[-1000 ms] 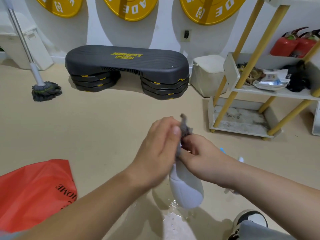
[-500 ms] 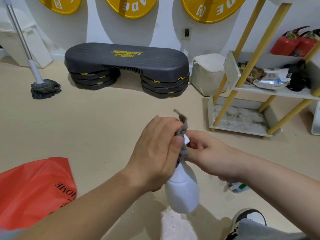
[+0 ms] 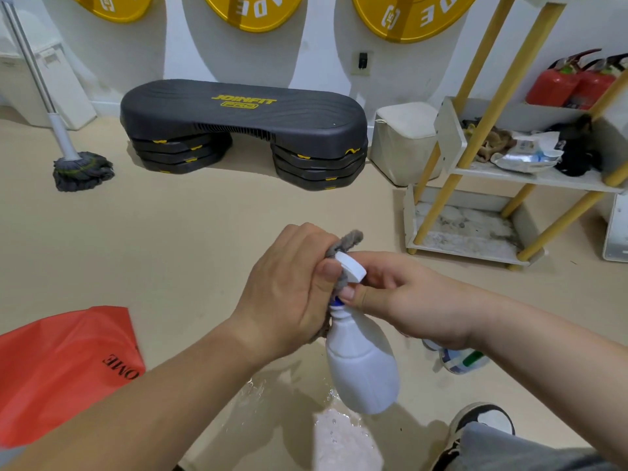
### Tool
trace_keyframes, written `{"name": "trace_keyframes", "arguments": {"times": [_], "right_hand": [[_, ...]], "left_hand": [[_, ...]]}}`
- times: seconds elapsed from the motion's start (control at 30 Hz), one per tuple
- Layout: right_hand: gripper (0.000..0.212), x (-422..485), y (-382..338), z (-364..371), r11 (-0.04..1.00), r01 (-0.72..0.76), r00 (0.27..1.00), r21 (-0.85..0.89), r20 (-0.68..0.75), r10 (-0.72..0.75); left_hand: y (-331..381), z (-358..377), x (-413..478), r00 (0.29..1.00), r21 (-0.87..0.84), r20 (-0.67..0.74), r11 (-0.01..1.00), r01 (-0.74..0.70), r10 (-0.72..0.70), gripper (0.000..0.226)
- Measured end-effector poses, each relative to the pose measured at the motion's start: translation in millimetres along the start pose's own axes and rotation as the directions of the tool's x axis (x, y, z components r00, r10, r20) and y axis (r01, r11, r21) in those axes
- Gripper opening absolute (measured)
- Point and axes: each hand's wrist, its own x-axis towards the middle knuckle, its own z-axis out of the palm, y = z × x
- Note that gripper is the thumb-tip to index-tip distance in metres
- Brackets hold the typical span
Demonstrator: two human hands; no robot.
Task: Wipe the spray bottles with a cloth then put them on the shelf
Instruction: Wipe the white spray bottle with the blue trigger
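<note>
Hands meet in middle, above floor. Left hand point(image 3: 289, 294) closed around grey cloth point(image 3: 346, 241), pressing it on top of white spray bottle point(image 3: 362, 365). Right hand point(image 3: 411, 300), fingers point(image 3: 348, 294) curled tight, pinches bottle neck under white spray head. Bottle hangs in air, tilted, bottom toward right shoe point(image 3: 482, 423). Wet patch point(image 3: 339, 436) on floor below. Second bottle point(image 3: 462, 360) lies on floor under right wrist. Shelf point(image 3: 530, 178) at right, near wall. Red bag point(image 3: 61, 368) at left on floor.
</note>
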Motion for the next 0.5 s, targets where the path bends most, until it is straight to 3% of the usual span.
{"name": "trace_keyframes", "arguments": {"times": [0.07, 0.13, 0.23, 0.3, 0.37, 0.5], "right_hand": [[0.016, -1, -3, 0, 1.000, -0.020, 1.000, -0.017, -0.010, 0.020], [0.022, -1, -5, -2, 1.000, -0.005, 1.000, -0.013, -0.029, 0.005], [0.026, -2, -8, -6, 0.999, -0.028, 0.998, -0.021, -0.049, 0.027], [0.024, -3, -9, -7, 0.998, -0.034, 0.997, -0.047, -0.065, 0.031], [0.021, -3, -8, -6, 0.992, -0.016, 0.996, -0.125, -0.084, 0.006], [0.018, -4, -9, -6, 0.934, 0.004, 0.997, -0.357, -0.075, -0.033]], "left_hand": [[-10, -3, 0, 0.990, -0.022, 0.068, 0.992, 0.127, -0.126, 0.055], [-11, -5, 3, 0.916, -0.160, 0.042, 0.902, 0.400, -0.399, 0.050], [-9, -4, 12, 0.639, -0.387, 0.021, 0.583, 0.715, -0.769, 0.045], [-9, -6, 16, 0.502, -0.605, 0.148, 0.323, 0.728, -0.852, 0.049], [-5, -12, 22, 0.464, -0.703, 0.239, 0.178, 0.689, -0.853, 0.052], [1, -20, 31, 0.521, -0.749, 0.263, 0.169, 0.641, -0.812, 0.054]]}}
